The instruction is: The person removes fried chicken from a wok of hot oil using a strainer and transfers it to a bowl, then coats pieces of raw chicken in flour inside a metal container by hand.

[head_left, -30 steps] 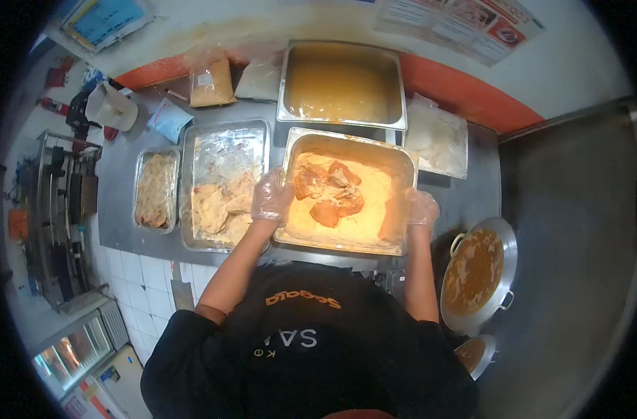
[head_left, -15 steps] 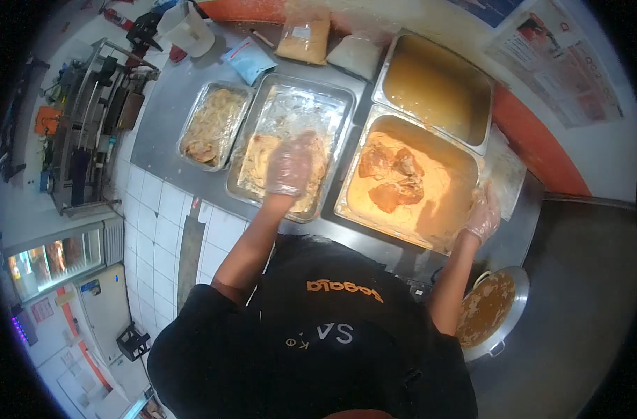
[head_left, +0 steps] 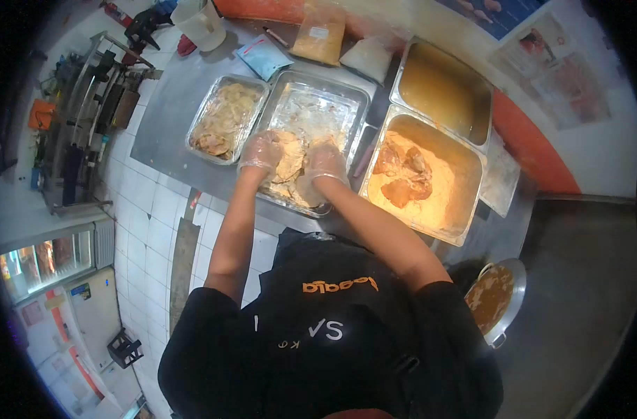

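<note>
I have my left hand (head_left: 260, 152) and right hand (head_left: 325, 160) in the near part of the large tray (head_left: 315, 98), both in clear gloves, at the pale coated pieces (head_left: 289, 155) that lie there. The fingers are bent rather narrow; whether they close on a piece or only press it, I cannot tell. One hand stands at each side of the middle piece, I think for controlling it from both sides. The pieces lie near the body, probably for easy reach.

Right of the large tray is a deep pan (head_left: 416, 225) with reddish pieces (head_left: 408, 188) on orange powder; beyond it, a pan of brown liquid (head_left: 444, 87). Left is a small tray (head_left: 205, 108); behind are a blue packet (head_left: 264, 57) and two bags (head_left: 320, 38). My right forearm (head_left: 374, 223) crosses the large tray's near right corner and hides it partly.
</note>
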### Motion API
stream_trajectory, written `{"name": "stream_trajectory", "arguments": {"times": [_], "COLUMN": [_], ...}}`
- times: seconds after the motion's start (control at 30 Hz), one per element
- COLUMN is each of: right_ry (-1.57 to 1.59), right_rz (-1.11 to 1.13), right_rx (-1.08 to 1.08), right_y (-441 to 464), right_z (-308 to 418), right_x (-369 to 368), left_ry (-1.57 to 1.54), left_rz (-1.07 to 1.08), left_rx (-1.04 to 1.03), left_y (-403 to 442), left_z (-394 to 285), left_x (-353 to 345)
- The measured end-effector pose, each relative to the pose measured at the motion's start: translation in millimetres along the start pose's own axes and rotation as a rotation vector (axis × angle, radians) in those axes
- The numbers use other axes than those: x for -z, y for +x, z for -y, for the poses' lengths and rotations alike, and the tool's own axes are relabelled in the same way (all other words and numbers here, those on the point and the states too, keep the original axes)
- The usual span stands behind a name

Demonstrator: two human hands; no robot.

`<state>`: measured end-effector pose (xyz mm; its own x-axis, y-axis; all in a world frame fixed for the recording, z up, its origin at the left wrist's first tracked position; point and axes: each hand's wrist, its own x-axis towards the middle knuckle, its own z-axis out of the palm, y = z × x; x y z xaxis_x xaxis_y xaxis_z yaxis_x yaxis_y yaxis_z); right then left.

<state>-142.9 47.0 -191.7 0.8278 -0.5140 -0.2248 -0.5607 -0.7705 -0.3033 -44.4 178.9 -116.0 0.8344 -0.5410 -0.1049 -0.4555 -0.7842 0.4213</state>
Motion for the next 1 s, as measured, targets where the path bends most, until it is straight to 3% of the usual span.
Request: {"name": "stream_trajectory", "arguments": {"times": [0.1, 0.17, 0.3, 0.37, 0.4, 0.53, 0.63, 0.7, 0.77, 0.83, 0.93, 1.0], "right_ry": [-0.043, 0.156, 0.294, 0.249, 0.359, 0.700, 0.496, 0.506, 0.688, 0.604, 0.238, 0.200], "right_rz": [-0.031, -0.090, -0.135, -0.272, -0.140, -0.127, -0.340, -0.287, -0.490, -0.563, -0.552, -0.524], "right_rx": [0.155, 0.095, 0.053, 0.022, -0.090, -0.162, -0.159, -0.263, -0.417, -0.432, -0.523, -0.530], "right_y": [1, -12, -14, 2, 1, 4, 16, 34, 45, 51, 69, 80], "right_z": [-12, -6, -21, -22, -27, -43, -79, -118, -152, -177, -207, -228], "right_x": [15, 67, 79, 90, 101, 171, 229, 256, 276, 302, 320, 314], "left_ry": [-0.049, -0.027, 0.074, 0.023, 0.028, -0.128, -0.170, -0.339, -0.339, -0.330, -0.067, -0.045], "left_rz": [-0.073, -0.379, -0.388, -0.283, -0.326, -0.488, -0.519, -0.578, -0.599, -0.621, -0.379, -0.307], "left_rx": [0.072, -0.078, -0.142, -0.052, -0.056, -0.164, -0.279, -0.423, -0.531, -0.627, -0.618, -0.643], "left_y": [-10, -14, -7, 11, 13, 23, 49, 70, 95, 119, 154, 177], "left_z": [-2, -1, 6, -5, -5, -57, -107, -152, -199, -242, -299, -322], "left_x": [5, 8, -11, -4, -9, 22, 39, 49, 44, 33, -1, -39]}}
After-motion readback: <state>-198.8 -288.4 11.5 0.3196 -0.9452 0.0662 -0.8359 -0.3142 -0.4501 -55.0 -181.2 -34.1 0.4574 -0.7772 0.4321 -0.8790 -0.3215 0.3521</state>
